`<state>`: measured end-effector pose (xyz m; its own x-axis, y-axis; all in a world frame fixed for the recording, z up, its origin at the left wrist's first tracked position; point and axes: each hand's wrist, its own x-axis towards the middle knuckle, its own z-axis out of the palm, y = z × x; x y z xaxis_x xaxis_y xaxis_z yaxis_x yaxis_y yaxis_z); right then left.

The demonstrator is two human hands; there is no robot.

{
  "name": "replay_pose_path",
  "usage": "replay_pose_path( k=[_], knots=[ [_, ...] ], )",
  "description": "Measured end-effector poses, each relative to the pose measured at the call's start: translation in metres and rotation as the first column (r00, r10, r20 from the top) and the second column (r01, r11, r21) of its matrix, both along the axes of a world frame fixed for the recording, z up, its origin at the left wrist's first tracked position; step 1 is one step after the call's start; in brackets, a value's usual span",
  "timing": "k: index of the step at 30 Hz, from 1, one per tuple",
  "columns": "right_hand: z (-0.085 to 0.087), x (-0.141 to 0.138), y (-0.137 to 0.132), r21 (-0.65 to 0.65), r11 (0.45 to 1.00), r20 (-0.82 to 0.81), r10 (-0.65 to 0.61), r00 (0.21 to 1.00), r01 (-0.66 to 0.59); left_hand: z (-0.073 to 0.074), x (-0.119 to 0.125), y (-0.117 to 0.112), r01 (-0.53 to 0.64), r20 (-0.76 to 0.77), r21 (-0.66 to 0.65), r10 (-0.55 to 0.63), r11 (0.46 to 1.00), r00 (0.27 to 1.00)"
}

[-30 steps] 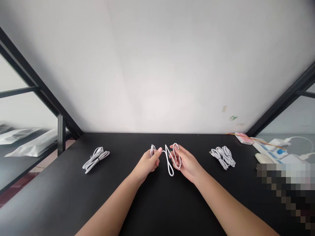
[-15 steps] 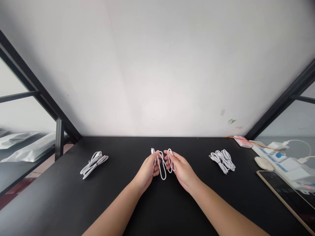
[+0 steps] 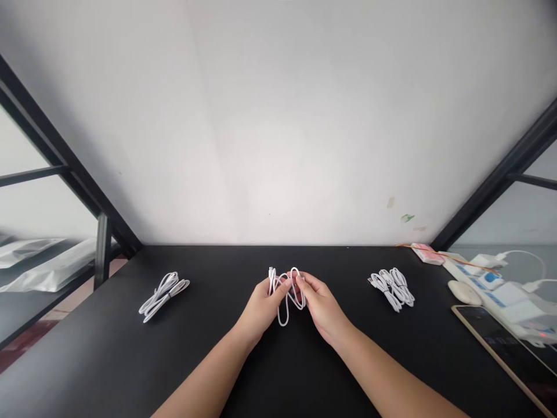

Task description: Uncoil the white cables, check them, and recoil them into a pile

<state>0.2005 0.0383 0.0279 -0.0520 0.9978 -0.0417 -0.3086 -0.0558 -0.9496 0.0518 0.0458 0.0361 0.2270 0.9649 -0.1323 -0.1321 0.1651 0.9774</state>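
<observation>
Between my hands, above the black table (image 3: 278, 377), is a white charging cable (image 3: 284, 316) in loose loops. My left hand (image 3: 260, 305) is closed on its left loops, and a connector end sticks up past the fingers. With thumb and fingers pinched, my right hand (image 3: 321, 299) grips the right loops. The two hands nearly meet, and some of the fingers are hidden behind the cable. A bundled white cable (image 3: 162, 297) with a dark tie lies to the left. On the right rest more bundled white cables (image 3: 394, 289), side by side.
At the right edge are a phone (image 3: 491, 342), a white mouse (image 3: 465, 292) and a power strip (image 3: 500, 293) with several plugs. A pink and white item (image 3: 427, 253) lies near the white wall (image 3: 278, 128). Black metal frame bars (image 3: 103, 249) flank both sides.
My hands have come closer together, bringing the cable's loops together between them. The left thumb now reaches further right across the loops. The view has shifted slightly.
</observation>
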Motion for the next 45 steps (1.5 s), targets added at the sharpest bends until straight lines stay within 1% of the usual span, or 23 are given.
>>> replay_pose_path(
  k=[2,4,6,8,10,12,14,15,18,20,23,28,33,36,39,41,45],
  knots=[
    [0.004,0.005,0.002,-0.042,0.997,-0.022,-0.063,0.998,0.062,0.002,-0.004,0.003,-0.078,0.088,-0.056,0.083,0.995,0.993],
    [0.008,0.014,0.006,-0.106,0.985,-0.077,-0.148,0.986,0.14,0.003,-0.011,0.009,-0.148,0.19,-0.098,0.164,0.984,0.968],
    [0.013,0.026,0.011,-0.163,0.967,-0.114,-0.216,0.97,0.196,0.003,-0.02,0.016,-0.189,0.266,-0.141,0.221,0.972,0.938],
    [0.016,0.039,0.017,-0.181,0.954,-0.13,-0.266,0.955,0.241,0.003,-0.03,0.024,-0.228,0.307,-0.177,0.274,0.957,0.911],
    [0.017,0.052,0.023,-0.174,0.943,-0.137,-0.307,0.942,0.282,0.005,-0.04,0.03,-0.279,0.305,-0.182,0.324,0.943,0.896],
    [0.017,0.064,0.028,-0.165,0.936,-0.125,-0.332,0.935,0.31,0.008,-0.049,0.034,-0.33,0.257,-0.173,0.366,0.928,0.895],
    [0.018,0.073,0.031,-0.153,0.928,-0.102,-0.356,0.929,0.339,0.014,-0.058,0.036,-0.348,0.203,-0.187,0.382,0.919,0.901],
    [0.019,0.076,0.032,-0.157,0.923,-0.099,-0.368,0.925,0.351,0.017,-0.062,0.037,-0.34,0.189,-0.209,0.379,0.917,0.906],
    [0.023,0.082,0.033,-0.189,0.907,-0.118,-0.401,0.908,0.376,0.022,-0.069,0.037,-0.269,0.195,-0.277,0.328,0.922,0.924],
    [0.027,0.084,0.033,-0.198,0.902,-0.123,-0.412,0.903,0.384,0.022,-0.071,0.036,-0.226,0.213,-0.3,0.296,0.927,0.931],
    [0.03,0.086,0.033,-0.196,0.9,-0.125,-0.417,0.9,0.39,0.018,-0.073,0.036,-0.173,0.266,-0.322,0.264,0.931,0.927],
    [0.027,0.095,0.038,-0.191,0.894,-0.167,-0.436,0.884,0.405,0.014,-0.079,0.038,-0.073,0.359,-0.318,0.192,0.945,0.913],
    [0.023,0.102,0.042,-0.196,0.886,-0.227,-0.458,0.86,0.42,0.019,-0.081,0.037,0.006,0.416,-0.292,0.121,0.956,0.901],
    [0.022,0.102,0.043,-0.235,0.889,-0.197,-0.439,0.876,0.393,0.021,-0.081,0.035,0.048,0.449,-0.268,0.081,0.962,0.89],
    [0.021,0.101,0.04,-0.267,0.909,-0.187,-0.373,0.909,0.319,0.021,-0.082,0.034,0.08,0.476,-0.257,0.054,0.963,0.878],
    [0.021,0.1,0.038,-0.279,0.92,-0.19,-0.335,0.923,0.276,0.02,-0.082,0.035,0.089,0.48,-0.256,0.047,0.963,0.876],
    [0.02,0.099,0.037,-0.31,0.923,-0.155,-0.286,0.946,0.228,0.02,-0.081,0.035,0.086,0.464,-0.262,0.047,0.961,0.885]
  ],
)
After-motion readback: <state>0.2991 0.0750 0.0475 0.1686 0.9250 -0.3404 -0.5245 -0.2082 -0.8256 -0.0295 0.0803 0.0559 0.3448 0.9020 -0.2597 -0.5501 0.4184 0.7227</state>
